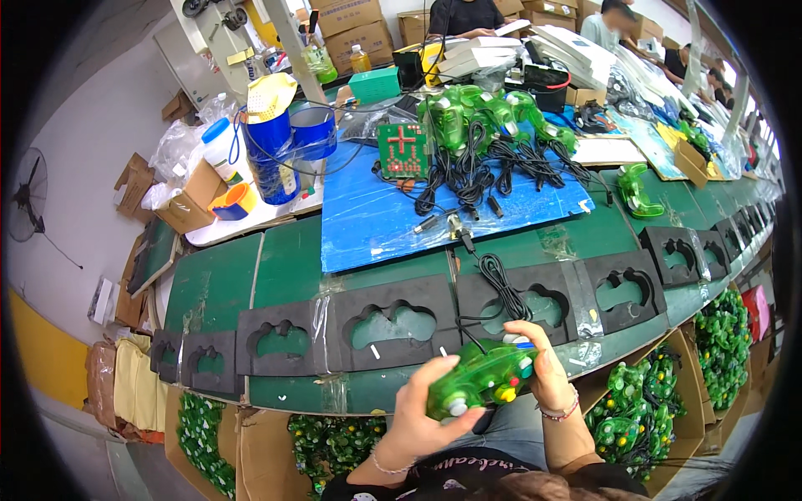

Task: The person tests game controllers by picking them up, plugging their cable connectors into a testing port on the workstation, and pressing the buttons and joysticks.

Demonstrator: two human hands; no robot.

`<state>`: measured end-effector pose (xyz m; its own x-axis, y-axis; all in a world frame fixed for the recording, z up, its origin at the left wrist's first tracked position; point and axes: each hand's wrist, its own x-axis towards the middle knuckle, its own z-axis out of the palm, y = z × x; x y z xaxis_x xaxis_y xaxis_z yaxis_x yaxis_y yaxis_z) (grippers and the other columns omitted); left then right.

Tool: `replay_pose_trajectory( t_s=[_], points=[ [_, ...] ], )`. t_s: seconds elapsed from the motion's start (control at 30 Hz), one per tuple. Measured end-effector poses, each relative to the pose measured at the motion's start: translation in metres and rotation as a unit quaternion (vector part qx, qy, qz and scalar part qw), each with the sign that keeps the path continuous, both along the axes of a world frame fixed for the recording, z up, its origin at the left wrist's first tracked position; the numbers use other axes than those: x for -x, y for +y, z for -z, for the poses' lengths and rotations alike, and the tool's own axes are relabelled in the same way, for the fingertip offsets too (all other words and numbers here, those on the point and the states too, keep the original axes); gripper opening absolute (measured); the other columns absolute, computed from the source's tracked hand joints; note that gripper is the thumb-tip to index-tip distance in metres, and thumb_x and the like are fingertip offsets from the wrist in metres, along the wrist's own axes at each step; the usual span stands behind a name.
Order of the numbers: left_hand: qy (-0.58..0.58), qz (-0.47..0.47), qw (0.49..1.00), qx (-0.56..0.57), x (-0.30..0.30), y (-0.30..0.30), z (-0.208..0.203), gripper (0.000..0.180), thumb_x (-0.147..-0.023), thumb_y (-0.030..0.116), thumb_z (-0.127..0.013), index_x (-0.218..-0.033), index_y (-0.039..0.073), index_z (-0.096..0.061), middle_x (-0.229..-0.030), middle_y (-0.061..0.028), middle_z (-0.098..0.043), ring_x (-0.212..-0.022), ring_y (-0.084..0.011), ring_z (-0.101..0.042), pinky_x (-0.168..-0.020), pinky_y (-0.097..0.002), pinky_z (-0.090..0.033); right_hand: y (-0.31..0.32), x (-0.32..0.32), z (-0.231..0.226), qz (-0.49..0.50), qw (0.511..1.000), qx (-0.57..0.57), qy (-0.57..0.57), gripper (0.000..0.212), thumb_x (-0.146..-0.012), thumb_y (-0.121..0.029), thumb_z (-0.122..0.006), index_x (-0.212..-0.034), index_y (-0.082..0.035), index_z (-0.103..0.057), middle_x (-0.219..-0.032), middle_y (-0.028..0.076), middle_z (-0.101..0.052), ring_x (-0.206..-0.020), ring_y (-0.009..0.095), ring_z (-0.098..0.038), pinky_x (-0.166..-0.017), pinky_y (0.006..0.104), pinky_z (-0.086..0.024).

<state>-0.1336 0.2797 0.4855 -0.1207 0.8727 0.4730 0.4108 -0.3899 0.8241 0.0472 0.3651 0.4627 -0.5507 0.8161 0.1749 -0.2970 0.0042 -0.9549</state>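
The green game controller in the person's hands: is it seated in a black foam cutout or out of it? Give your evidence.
Out. Both hands, left hand and right hand, hold the green controller clear of the foam tray, whose nearest cutouts show only green belt.

A translucent green game controller (483, 377) with coloured buttons lies tilted, its black cable (499, 288) trailing up over the conveyor.

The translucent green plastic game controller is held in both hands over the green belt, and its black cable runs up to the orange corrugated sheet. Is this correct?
Not quite: the sheet is blue, not orange. The head view shows the translucent green plastic game controller held by the left hand and the right hand over the green belt, its black cable running up to the blue corrugated sheet.
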Motion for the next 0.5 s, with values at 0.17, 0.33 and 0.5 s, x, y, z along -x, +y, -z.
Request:
replay_pose_trajectory(
  t_s=[0.17, 0.33, 0.5],
  points=[
    [-0.248, 0.064, 0.958, 0.132, 0.014, 0.004, -0.008, 0.073, -0.077, 0.048, -0.068, -0.127, 0.001, -0.042, -0.111, -0.0063, -0.051, -0.098, -0.0131, -0.049, -0.086, -0.0252, -0.04, -0.008, 0.004, -0.016, 0.019, 0.996, -0.053, -0.062, 0.061, -0.094, -0.048, -0.037, -0.128, 0.002, -0.041, -0.125, 0.011, -0.046, -0.115, 0.019, -0.043, -0.099, 0.0308, -0.031],
    [-0.265, 0.04, 0.957, 0.113, 0.004, -0.002, 0.001, 0.073, -0.077, 0.051, -0.067, -0.124, -0.001, -0.043, -0.108, -0.007, -0.053, -0.093, -0.0123, -0.051, -0.081, -0.0248, -0.042, -0.008, 0.006, -0.023, 0.028, 0.994, -0.096, -0.053, 0.052, -0.093, -0.04, -0.041, -0.124, 0.002, -0.046, -0.117, 0.013, -0.053, -0.107, 0.021, -0.051, -0.094, 0.0321, -0.037],
    [-0.18, -0.023, 0.982, 0.042, -0.002, -0.005, 0.003, 0.074, -0.077, 0.055, -0.064, -0.12, -0.002, -0.046, -0.099, -0.0107, -0.06, -0.085, -0.0138, -0.056, -0.075, -0.0264, -0.045, -0.004, -0.001, -0.023, -0.009, 0.994, -0.11, -0.022, 0.047, -0.09, -0.032, -0.047, -0.125, 0.0, -0.047, -0.118, 0.015, -0.054, -0.107, 0.023, -0.053, -0.092, 0.033, -0.04]
  ],
)
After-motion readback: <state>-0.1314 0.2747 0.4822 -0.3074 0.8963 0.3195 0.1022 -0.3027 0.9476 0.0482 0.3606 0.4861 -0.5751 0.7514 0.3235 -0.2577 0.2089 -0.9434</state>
